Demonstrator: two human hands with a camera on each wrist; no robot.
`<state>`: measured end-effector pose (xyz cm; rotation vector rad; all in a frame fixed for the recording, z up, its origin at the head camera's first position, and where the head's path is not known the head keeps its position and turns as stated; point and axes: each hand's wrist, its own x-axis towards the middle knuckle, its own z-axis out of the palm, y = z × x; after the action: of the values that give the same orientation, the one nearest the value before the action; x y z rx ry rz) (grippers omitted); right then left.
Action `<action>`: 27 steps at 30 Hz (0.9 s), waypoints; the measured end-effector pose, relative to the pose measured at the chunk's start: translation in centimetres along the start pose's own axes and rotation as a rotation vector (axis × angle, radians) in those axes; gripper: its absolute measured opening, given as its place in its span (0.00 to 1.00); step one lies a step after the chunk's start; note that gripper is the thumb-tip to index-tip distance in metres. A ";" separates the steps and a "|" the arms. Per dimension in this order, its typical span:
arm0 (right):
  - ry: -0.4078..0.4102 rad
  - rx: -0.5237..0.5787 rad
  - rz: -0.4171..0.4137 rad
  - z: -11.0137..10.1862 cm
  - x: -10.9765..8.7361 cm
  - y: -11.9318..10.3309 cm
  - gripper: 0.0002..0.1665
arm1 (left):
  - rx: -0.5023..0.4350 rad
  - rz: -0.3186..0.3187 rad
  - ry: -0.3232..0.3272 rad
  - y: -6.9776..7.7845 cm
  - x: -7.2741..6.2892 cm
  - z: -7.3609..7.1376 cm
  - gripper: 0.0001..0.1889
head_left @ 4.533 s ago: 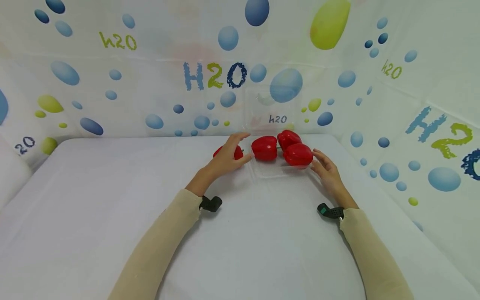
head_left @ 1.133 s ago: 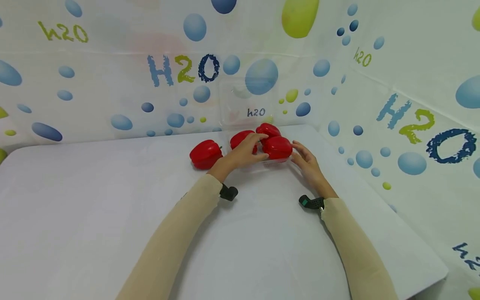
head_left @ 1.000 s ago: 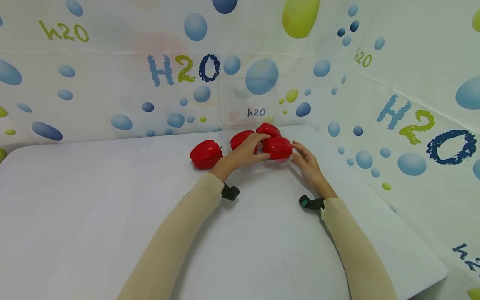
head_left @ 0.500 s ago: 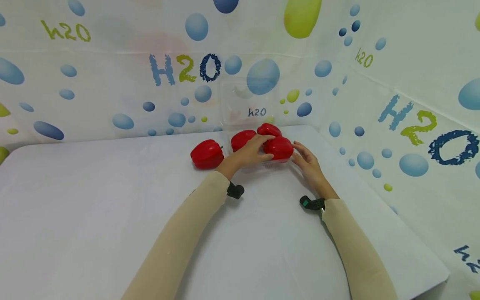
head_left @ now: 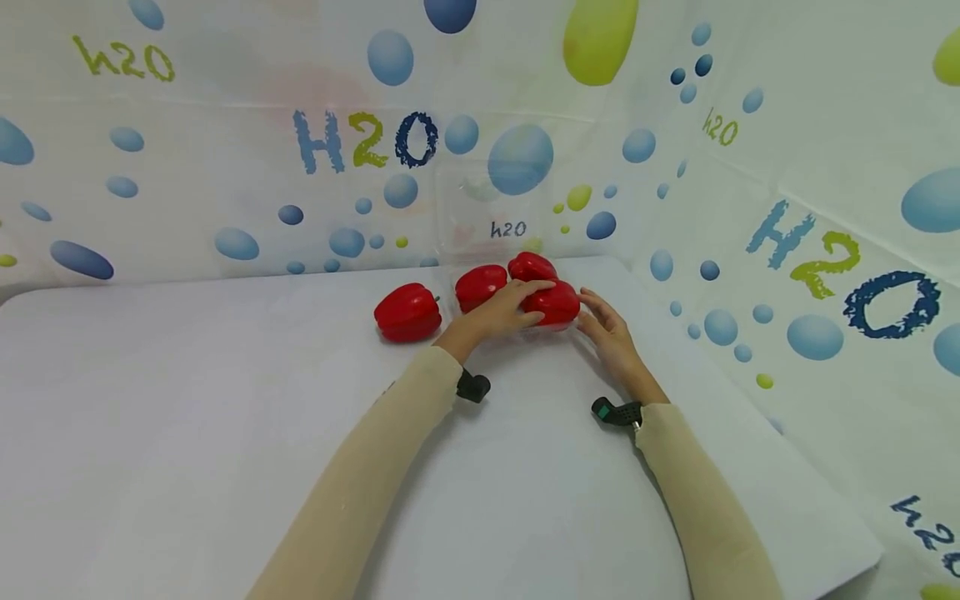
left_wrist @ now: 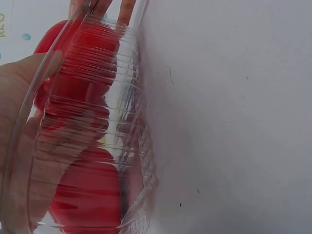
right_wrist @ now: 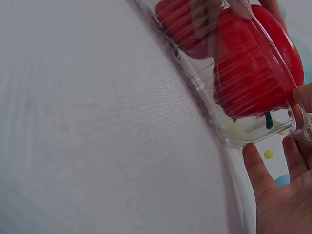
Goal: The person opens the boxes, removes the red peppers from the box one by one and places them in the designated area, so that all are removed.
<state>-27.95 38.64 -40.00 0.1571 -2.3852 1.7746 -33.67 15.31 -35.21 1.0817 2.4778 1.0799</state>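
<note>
In the head view, three red bell peppers rest in a clear plastic container, whose wall (left_wrist: pixel 134 117) shows close up in the left wrist view. My left hand (head_left: pixel 501 312) reaches across the container's front and holds the front-right bell pepper (head_left: pixel 558 303) between thumb and fingers. Behind it lies the back bell pepper (head_left: pixel 532 266); the left one in the container (head_left: pixel 480 286) is partly covered by my hand. At the right end, my right hand (head_left: pixel 611 340) holds the container's rim (right_wrist: pixel 278 48), with digits at its corner (right_wrist: pixel 234 143).
A loose red bell pepper (head_left: pixel 407 313) lies on the white tabletop (head_left: pixel 225 433), left of the container. The container's clear raised lid (head_left: pixel 480 200) stands up against the patterned backdrop (head_left: pixel 247 158). Another backdrop panel (head_left: pixel 795 150) borders the right side.
My left hand has left the loose pepper and moved right onto the front-right pepper, its fingers closing on it. My right hand stays at the container's end. The head view has turned rightward.
</note>
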 end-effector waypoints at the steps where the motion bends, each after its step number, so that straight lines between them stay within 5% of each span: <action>1: -0.001 -0.001 0.000 0.0 0.0 0.1 0.30 | -0.004 0.000 0.002 0.0 0.0 0.0 0.38; 27: -0.016 0.004 -0.019 0.1 0.0 0.0 0.29 | 0.011 0.003 0.090 -0.2 -0.6 0.2 0.35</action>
<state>-27.98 38.59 -40.02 0.1951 -2.3827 1.7766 -33.28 14.95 -35.49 1.0620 2.5550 1.1418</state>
